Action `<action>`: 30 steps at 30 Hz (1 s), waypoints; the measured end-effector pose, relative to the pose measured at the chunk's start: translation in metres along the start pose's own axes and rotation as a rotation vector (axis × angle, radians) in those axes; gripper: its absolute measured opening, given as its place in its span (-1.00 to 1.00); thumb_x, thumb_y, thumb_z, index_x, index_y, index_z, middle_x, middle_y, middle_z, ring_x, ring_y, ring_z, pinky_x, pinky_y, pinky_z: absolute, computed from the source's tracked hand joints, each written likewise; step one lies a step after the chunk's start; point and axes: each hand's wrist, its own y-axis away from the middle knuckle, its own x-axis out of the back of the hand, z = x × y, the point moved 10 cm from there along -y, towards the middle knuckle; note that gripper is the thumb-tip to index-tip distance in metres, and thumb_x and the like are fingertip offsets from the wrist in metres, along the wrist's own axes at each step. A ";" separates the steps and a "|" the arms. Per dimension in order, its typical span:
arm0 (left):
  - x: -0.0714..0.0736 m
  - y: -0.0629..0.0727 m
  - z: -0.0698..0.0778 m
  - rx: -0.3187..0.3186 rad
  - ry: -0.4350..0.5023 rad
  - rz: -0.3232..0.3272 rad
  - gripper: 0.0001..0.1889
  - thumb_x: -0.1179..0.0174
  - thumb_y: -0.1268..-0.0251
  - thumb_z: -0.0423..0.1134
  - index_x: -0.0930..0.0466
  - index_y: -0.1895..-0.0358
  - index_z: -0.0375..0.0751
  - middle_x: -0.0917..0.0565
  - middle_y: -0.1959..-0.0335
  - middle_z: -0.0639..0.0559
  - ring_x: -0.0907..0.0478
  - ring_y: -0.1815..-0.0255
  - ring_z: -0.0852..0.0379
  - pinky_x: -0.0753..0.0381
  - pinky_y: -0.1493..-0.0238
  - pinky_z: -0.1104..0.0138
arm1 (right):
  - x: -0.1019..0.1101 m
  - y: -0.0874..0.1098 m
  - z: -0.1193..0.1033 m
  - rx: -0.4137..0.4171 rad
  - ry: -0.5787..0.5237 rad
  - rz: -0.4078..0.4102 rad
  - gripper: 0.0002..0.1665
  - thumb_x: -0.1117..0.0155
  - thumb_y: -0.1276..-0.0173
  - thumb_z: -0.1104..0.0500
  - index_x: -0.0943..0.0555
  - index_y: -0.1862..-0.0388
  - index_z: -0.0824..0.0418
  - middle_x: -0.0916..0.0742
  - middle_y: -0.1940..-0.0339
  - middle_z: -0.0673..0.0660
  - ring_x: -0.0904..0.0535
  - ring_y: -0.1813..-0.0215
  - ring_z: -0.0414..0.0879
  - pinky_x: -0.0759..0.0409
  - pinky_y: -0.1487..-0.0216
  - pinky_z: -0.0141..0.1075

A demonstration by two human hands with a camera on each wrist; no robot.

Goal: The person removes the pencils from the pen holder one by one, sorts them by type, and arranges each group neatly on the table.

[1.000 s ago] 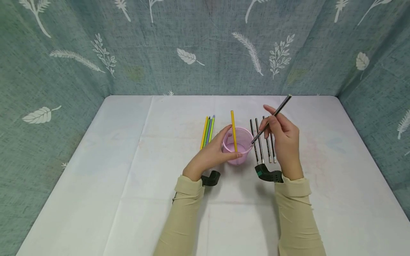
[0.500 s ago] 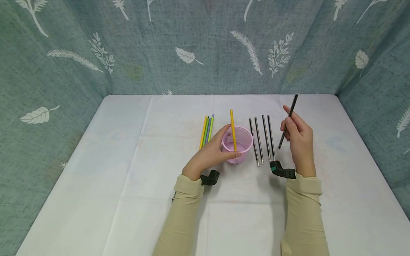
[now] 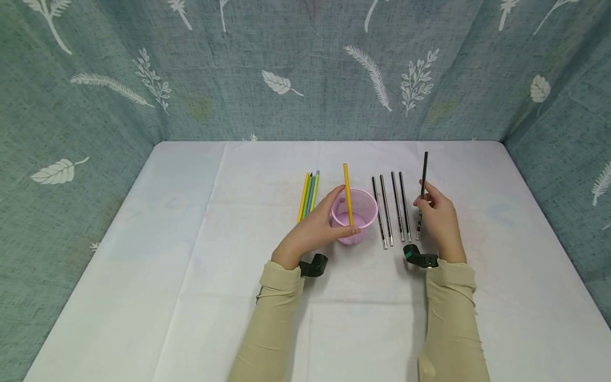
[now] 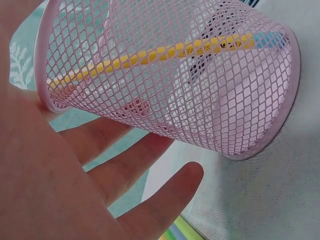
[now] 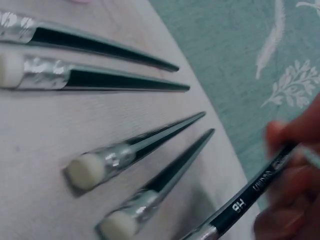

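My left hand [image 3: 312, 231] grips the pink mesh pencil cup [image 4: 165, 75] round its side, thumb across the front of the rim. Inside the cup a single yellow pencil [image 3: 348, 193] leans, its blue end at the bottom in the left wrist view. My right hand [image 3: 440, 220] pinches a black pencil [image 3: 424, 175] marked HB [image 5: 240, 205] in the right wrist view, its silver-banded end pointing down toward me. Left of that hand lie several black pencils [image 3: 396, 207] side by side, with white erasers in silver ferrules.
Beyond my left hand lies a bunch of yellow, green and blue pencils [image 3: 309, 193], partly hidden by the hand. The white tabletop [image 3: 238, 329] ends at a grey-green leaf-print curtain [image 3: 305, 69] at the back. Black wrist mounts [image 3: 312, 265] sit on both wrists.
My right hand has carried the black pencil from beside the cup rim to the right of the row of black pencils, then lowered it. My left hand keeps its grip on the cup.
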 end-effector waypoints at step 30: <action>0.000 0.001 0.000 0.011 0.020 -0.001 0.02 -0.26 0.17 0.27 0.16 -0.38 0.23 -0.10 -0.35 0.07 -0.10 -0.30 0.17 -0.19 -0.21 0.17 | -0.051 -0.026 0.006 0.244 -0.024 0.006 -0.58 0.05 -0.23 -0.31 -0.43 -0.06 -0.36 -0.62 0.23 -0.18 -0.53 0.33 -0.27 -0.48 0.45 -0.29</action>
